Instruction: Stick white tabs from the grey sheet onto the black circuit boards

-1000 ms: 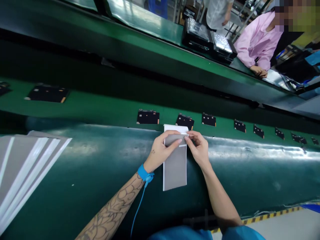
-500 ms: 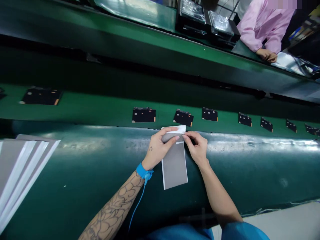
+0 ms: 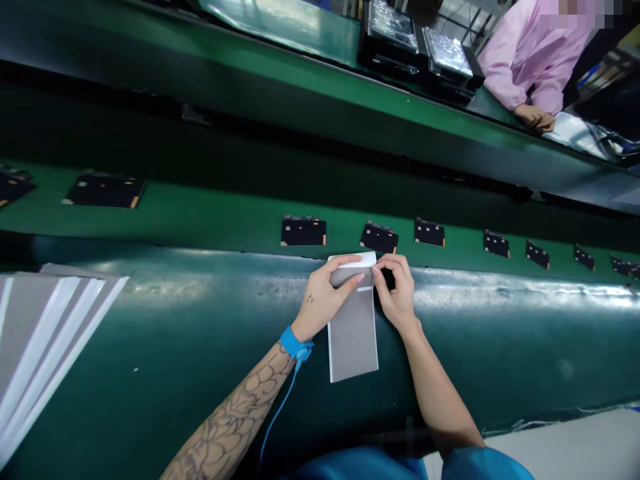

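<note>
A grey rectangular sheet (image 3: 353, 333) with a white backing lies upright on the dark green bench in front of me. My left hand (image 3: 324, 298), with a blue wrist strap (image 3: 295, 345) behind it, pinches the sheet's top edge, thumb over the white strip. My right hand (image 3: 397, 288) pinches the top right corner of the same sheet, fingers curled. Just beyond the hands, small black circuit boards (image 3: 303, 231) lie in a row on the green conveyor belt (image 3: 215, 217).
A stack of grey and white sheets (image 3: 45, 333) lies at the left edge of the bench. Black trays (image 3: 417, 37) stand on the far bench, where a person in a pink coat (image 3: 530, 60) rests their hands. A floor strip shows bottom right.
Both hands stay pinched on the sheet's top edge; the white backing at the top shows less than a second ago. The view shifted slightly, and the boards sit a little further right.
</note>
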The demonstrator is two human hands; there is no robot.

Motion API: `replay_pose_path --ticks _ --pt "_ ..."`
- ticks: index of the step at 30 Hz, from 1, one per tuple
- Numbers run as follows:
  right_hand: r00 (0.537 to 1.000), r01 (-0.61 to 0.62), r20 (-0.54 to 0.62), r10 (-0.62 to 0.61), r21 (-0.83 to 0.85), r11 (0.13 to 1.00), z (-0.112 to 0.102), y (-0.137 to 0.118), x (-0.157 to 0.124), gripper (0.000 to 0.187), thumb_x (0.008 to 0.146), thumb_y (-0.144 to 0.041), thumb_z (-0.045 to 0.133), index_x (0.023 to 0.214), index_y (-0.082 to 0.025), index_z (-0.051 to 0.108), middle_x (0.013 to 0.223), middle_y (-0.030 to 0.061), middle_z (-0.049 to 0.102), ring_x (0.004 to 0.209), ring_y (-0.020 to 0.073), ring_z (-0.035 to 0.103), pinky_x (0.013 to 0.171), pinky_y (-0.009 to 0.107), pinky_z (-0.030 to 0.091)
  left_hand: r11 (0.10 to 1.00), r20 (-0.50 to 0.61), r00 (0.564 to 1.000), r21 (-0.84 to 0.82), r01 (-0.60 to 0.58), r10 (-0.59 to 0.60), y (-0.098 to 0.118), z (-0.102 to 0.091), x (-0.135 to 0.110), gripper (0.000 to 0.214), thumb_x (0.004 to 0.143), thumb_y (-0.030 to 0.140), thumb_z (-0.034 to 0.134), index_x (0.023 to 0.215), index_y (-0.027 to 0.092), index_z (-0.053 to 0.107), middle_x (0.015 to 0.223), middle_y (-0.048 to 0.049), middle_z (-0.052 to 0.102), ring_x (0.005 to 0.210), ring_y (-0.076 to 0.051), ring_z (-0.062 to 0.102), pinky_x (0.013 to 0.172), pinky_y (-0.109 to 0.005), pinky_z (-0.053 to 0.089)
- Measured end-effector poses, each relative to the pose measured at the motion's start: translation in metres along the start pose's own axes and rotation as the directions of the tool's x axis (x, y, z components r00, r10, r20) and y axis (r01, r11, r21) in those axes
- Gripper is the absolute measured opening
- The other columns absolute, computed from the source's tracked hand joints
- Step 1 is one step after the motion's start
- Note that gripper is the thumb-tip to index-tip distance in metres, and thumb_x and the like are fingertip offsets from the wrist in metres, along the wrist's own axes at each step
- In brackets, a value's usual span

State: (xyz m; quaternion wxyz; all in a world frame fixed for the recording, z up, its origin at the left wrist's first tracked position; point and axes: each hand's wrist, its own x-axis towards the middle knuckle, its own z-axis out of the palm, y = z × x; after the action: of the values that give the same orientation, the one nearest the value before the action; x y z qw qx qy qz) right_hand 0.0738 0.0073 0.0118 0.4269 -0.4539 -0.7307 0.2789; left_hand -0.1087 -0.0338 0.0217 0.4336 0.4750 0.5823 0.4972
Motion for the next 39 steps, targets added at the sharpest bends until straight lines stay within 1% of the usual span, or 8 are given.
replay_pose_path --ticks 4,7,13,18,27,32,36,39 --pt "0.998 -0.063 0.018 0.061 0.118 0.991 -0.003 -0.001 0.003 0.011 0.108 -0.036 0.058 0.103 -0.028 0.064 0.108 0.0068 0.065 0.104 0.0242 0.066 0.096 0.045 0.057 1.0 -0.025 1.0 -0.018 0.003 -0.003 -0.001 0.0 0.001 0.029 0.095 0.034 0.079 0.121 0.022 0.077 0.13 -0.0093 0.08 0.12 -0.028 0.075 0.112 -0.047 0.056" --pt "0.987 -0.163 0.017 0.162 0.156 0.974 -0.016 0.016 0.022 0.021 0.109 -0.044 0.055 0.101 -0.027 0.064 0.118 0.0082 0.062 0.112 0.0247 0.064 0.1 0.045 0.056 1.0 -0.041 0.999 -0.009 0.017 -0.017 0.0 -0.003 0.001 0.029 0.096 0.035 0.078 0.121 0.022 0.077 0.131 -0.0091 0.079 0.118 -0.028 0.075 0.109 -0.046 0.058" --pt "0.969 -0.248 -0.037 0.245 -0.157 0.956 -0.046 0.082 0.079 0.034 0.1 -0.058 0.065 0.1 -0.025 0.073 0.128 0.0114 0.056 0.132 0.0312 0.054 0.122 0.055 0.04 0.999 -0.029 0.999 -0.013 0.04 -0.04 -0.001 -0.006 0.001 0.032 0.096 0.04 0.078 0.123 0.024 0.076 0.133 -0.0089 0.078 0.115 -0.03 0.075 0.098 -0.044 0.062" --pt "0.963 -0.255 0.031 0.267 -0.209 0.944 -0.052 0.102 0.086 0.03 0.098 -0.053 0.067 0.097 -0.025 0.076 0.127 0.0107 0.057 0.132 0.0313 0.053 0.126 0.057 0.032 0.999 -0.03 0.999 -0.026 0.034 -0.035 -0.001 -0.005 0.001 0.032 0.095 0.041 0.078 0.122 0.024 0.076 0.128 -0.0089 0.079 0.113 -0.03 0.075 0.092 -0.042 0.063" --pt "0.966 -0.21 0.085 0.245 -0.293 0.933 -0.062 0.103 0.082 0.023 0.097 -0.046 0.067 0.094 -0.024 0.074 0.125 0.0106 0.058 0.13 0.0317 0.053 0.124 0.057 0.031 1.0 -0.013 1.0 -0.008 0.013 -0.014 0.0 -0.005 0.0 0.031 0.097 0.041 0.077 0.122 0.024 0.075 0.132 -0.01 0.077 0.115 -0.031 0.075 0.09 -0.042 0.064" --pt "0.977 -0.21 -0.037 0.208 -0.278 0.937 -0.061 0.104 0.084 0.022 0.091 -0.042 0.072 0.098 -0.025 0.06 0.113 0.0081 0.061 0.117 0.0288 0.057 0.113 0.052 0.042 1.0 -0.015 1.0 0.007 0.006 -0.006 -0.001 -0.006 0.0 0.033 0.096 0.042 0.077 0.124 0.024 0.075 0.129 -0.0094 0.078 0.112 -0.031 0.076 0.089 -0.042 0.064" --pt "0.966 -0.212 -0.181 0.186 -0.135 0.968 -0.059 0.07 0.073 0.017 0.099 -0.041 0.064 0.104 -0.026 0.058 0.111 0.0066 0.064 0.109 0.0252 0.061 0.103 0.046 0.049 1.0 -0.024 1.0 0.008 0.003 -0.003 0.0 -0.005 0.0 0.03 0.097 0.04 0.076 0.122 0.024 0.075 0.132 -0.0102 0.078 0.11 -0.03 0.076 0.092 -0.043 0.064" --pt "0.994 -0.1 -0.038 0.098 -0.063 0.993 -0.048 0.024 0.053 0.012 0.102 -0.039 0.065 0.109 -0.029 0.067 0.113 0.0061 0.066 0.11 0.0252 0.064 0.099 0.045 0.054 1.0 -0.023 1.0 0.014 -0.02 0.02 -0.001 -0.003 0.001 0.029 0.097 0.036 0.076 0.123 0.023 0.075 0.133 -0.0099 0.078 0.114 -0.03 0.076 0.101 -0.046 0.061"
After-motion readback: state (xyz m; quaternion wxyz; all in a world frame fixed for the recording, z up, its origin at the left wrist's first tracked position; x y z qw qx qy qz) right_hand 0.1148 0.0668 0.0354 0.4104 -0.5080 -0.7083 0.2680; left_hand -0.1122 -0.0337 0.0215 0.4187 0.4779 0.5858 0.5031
